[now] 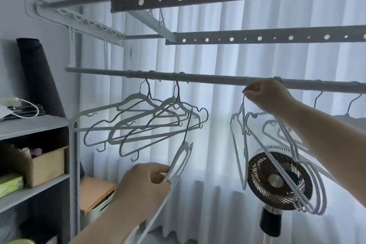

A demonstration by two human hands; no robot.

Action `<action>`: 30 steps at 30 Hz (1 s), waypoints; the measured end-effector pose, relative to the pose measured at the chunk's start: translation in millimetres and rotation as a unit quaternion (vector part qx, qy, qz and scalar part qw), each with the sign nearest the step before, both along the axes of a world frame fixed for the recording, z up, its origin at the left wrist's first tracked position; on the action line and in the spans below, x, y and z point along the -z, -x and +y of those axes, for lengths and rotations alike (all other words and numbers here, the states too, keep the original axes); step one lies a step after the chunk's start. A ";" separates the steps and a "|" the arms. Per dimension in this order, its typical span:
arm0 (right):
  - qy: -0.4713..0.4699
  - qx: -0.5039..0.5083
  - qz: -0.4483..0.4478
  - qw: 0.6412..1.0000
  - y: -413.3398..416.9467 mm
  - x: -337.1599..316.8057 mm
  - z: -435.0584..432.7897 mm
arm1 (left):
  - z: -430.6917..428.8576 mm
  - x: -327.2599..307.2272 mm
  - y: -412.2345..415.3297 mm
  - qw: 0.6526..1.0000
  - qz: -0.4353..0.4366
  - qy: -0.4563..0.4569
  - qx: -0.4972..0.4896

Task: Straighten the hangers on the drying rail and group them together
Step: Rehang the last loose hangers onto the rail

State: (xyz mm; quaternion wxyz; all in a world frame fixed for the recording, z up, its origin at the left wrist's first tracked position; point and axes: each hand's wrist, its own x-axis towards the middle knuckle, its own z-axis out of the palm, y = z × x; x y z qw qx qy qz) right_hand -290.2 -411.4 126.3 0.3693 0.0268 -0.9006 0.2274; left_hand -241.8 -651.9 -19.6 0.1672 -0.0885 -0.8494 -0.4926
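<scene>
Head view, pale hangers (103, 129), tilted, perhaps tangled

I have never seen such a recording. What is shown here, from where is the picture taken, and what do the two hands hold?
There is no machine here: a person works with bare hands. The single picture comes from a wide-angle camera worn on the head. A grey round drying rail runs across in front of a white pleated curtain. A tangled bunch of white plastic hangers hangs from it on the left. The left hand grips a white hanger turned edge-on; whether its hook sits on the rail I cannot tell. The right hand pinches the dark wire hook of another white hanger just under the rail. Behind stands a round black fan.
</scene>
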 end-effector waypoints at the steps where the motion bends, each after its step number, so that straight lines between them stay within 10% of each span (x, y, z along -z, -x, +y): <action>1: -0.026 0.020 -0.001 0.999 8.7 -1.0 9.8 | 7.3 -4.1 8.3 1.000 -0.007 -0.002 0.005; 17: -0.293 0.120 -0.027 0.948 86.4 -24.7 70.1 | 86.9 -82.2 92.8 0.996 0.074 -0.021 0.042; 30: -0.320 0.122 0.028 0.939 88.4 -20.5 70.5 | 119.6 -101.0 126.9 0.996 0.059 0.058 0.035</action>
